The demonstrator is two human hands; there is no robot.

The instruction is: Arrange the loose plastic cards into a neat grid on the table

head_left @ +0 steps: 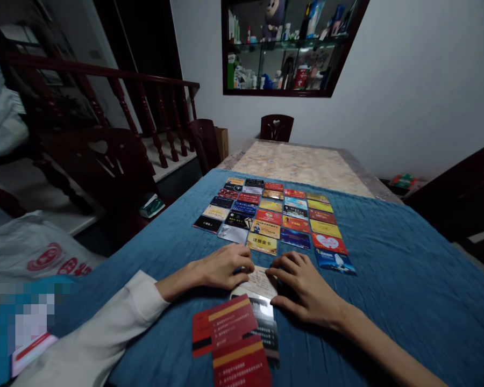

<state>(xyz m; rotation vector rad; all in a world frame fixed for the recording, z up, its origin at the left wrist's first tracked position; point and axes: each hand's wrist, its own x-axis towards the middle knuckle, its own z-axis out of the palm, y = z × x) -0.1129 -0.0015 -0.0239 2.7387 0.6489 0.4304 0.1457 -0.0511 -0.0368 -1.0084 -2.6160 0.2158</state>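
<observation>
A pale card [260, 282] printed with small text lies flat between my two hands, above a loose pile. My left hand [221, 267] is curled at the card's left edge, thumb and fingers drawn together on it. My right hand [306, 285] rests at the right edge, fingers bent and apart, index fingertip and thumb touching the card's side. Nearest me, red cards [234, 322] with gold stripes overlap a dark card [269, 334]. Beyond my hands, several colourful cards lie in rows, among them a yellow card [262, 243] and a blue card [334, 261].
A blue cloth [407, 301] covers the near table; a patterned tabletop [298, 166] shows behind it. Dark wooden chairs [277, 128] stand around. At the left are a white plastic bag [44, 252], a green packet [152, 206] on a chair and a person's sleeve [2, 107].
</observation>
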